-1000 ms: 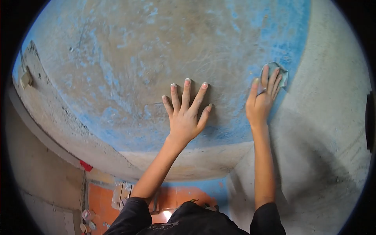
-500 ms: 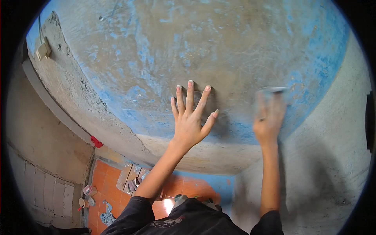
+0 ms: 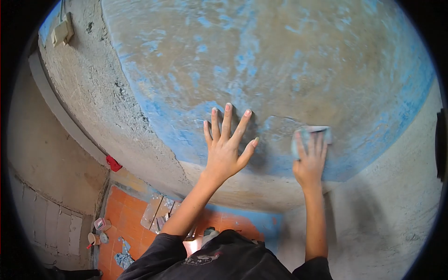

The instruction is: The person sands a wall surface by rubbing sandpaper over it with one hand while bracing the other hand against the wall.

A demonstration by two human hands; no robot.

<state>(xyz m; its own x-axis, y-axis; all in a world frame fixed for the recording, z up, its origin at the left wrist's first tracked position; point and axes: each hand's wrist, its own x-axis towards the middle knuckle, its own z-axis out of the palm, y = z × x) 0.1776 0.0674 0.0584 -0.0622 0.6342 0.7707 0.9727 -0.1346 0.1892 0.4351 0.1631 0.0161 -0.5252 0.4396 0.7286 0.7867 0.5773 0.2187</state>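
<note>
My left hand [image 3: 226,149] lies against the blue and grey wall [image 3: 289,70], its fingers spread and nothing held. To its right, my right hand [image 3: 310,161] presses a thin, pale folded sheet [image 3: 322,130] flat on the wall, low down on the worn surface. The sheet shows around and above my fingertips; the part beneath the fingers is hidden. Its material is hard to tell, and it is slightly blurred. Patches of blue paint remain around both hands.
A beige electrical box [image 3: 62,32] is at the upper left. A red object [image 3: 113,163] lies on the ledge. On the orange floor [image 3: 122,219] are a small wooden table [image 3: 151,211], small containers [image 3: 101,224] and a bluish cloth [image 3: 123,259].
My right hand has moved down and a little left over the wall with the sheet. My left hand stays spread on the wall while the view has shifted left.
</note>
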